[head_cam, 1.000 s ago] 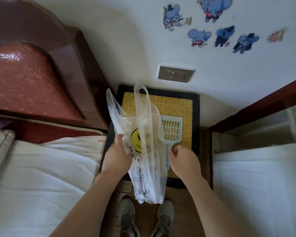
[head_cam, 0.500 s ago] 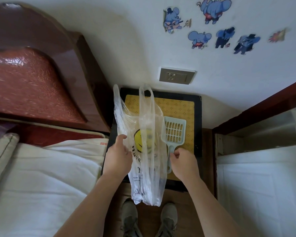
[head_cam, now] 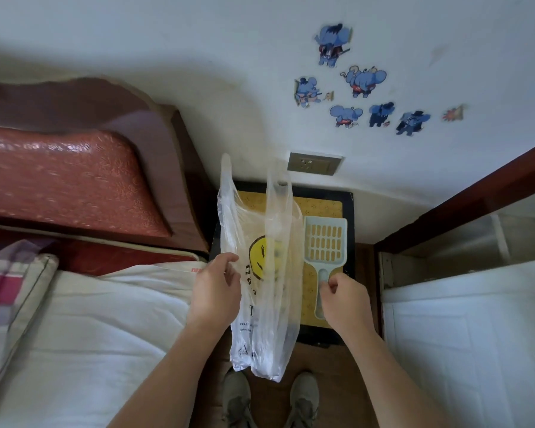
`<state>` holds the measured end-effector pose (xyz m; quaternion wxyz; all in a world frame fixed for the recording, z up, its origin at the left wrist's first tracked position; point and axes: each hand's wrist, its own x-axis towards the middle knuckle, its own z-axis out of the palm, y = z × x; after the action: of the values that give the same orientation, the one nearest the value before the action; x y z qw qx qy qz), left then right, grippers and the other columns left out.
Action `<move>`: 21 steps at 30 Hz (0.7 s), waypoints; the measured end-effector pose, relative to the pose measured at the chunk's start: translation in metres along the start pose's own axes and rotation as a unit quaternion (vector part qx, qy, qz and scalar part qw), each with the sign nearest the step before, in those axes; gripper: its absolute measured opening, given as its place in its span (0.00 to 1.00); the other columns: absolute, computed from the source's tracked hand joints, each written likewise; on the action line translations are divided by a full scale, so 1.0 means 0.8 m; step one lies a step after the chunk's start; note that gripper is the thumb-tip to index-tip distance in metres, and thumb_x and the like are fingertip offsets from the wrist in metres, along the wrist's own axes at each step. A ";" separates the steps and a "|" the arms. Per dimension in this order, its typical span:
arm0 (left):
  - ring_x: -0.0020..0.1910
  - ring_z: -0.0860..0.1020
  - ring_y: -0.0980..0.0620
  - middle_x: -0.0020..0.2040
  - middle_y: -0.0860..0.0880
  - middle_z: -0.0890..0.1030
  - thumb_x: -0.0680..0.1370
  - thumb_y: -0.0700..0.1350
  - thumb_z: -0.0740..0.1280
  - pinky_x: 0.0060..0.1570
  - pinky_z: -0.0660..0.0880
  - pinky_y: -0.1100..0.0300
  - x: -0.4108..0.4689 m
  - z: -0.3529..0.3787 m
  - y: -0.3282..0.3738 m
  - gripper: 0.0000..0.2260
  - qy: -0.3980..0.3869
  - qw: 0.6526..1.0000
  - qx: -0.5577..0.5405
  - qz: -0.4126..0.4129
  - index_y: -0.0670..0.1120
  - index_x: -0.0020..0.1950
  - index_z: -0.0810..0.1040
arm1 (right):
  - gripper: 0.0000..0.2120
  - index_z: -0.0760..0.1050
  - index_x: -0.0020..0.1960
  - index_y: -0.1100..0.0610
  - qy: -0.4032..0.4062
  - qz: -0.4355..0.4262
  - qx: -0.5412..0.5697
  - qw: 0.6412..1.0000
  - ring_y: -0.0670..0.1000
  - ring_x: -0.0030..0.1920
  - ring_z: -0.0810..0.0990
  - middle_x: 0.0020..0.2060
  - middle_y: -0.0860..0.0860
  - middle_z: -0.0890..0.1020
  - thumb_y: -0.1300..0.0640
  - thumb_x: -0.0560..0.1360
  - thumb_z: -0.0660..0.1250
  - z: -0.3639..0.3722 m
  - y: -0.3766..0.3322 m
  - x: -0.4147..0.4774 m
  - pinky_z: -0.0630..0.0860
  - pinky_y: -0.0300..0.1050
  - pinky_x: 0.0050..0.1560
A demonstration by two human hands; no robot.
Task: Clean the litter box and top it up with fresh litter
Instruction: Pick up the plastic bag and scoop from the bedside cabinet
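White wall (head_cam: 167,41) w/ elephant stickers (head_cam: 365,83) (socket (head_cam: 314,163) below), red padded headboard (head_cam: 59,186) left, brown floor (head_cam: 337,381)

The left hand (head_cam: 215,285) pinches the edge of a thin clear plastic bag (head_cam: 266,273) printed with a yellow smiley face. The bag hangs above a pair of grey shoes (head_cam: 238,400). The right hand (head_cam: 345,299) pinches the handle of a pale blue slotted plastic scoop (head_cam: 325,242) just beside the bag, over a black-rimmed rectangular litter box (head_cam: 349,205) with a yellow inside, set against the white wall (head_cam: 167,41).

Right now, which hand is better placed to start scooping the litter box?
Right. The right hand grips the scoop by its handle, its slotted head over the litter box; the left hand holds the plastic bag.
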<state>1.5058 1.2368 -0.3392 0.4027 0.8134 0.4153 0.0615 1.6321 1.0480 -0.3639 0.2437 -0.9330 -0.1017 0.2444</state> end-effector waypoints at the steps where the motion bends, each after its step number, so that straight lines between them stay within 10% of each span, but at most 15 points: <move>1: 0.37 0.76 0.59 0.36 0.54 0.77 0.78 0.38 0.65 0.39 0.75 0.66 -0.004 -0.009 0.007 0.12 0.000 1.000 -0.005 0.006 0.48 0.60 0.77 | 0.11 0.74 0.39 0.55 0.002 0.001 -0.001 1.000 0.42 0.32 0.78 0.33 0.46 0.79 0.55 0.79 0.65 -0.009 -0.004 -0.006 0.70 0.33 0.27; 21: 0.39 0.76 0.61 0.38 0.56 0.78 0.77 0.37 0.67 0.40 0.72 0.74 -0.076 -0.214 0.131 0.14 0.079 0.989 -0.053 0.115 0.49 0.61 0.77 | 0.11 0.74 0.38 0.56 0.102 -0.076 0.009 0.992 0.49 0.30 0.78 0.30 0.49 0.79 0.55 0.78 0.66 -0.161 -0.165 -0.150 0.79 0.47 0.33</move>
<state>1.4576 1.2613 -0.1364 0.4010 0.8259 0.3457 0.1936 1.5849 1.0723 -0.1502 0.2790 -0.9404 -0.1443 0.1302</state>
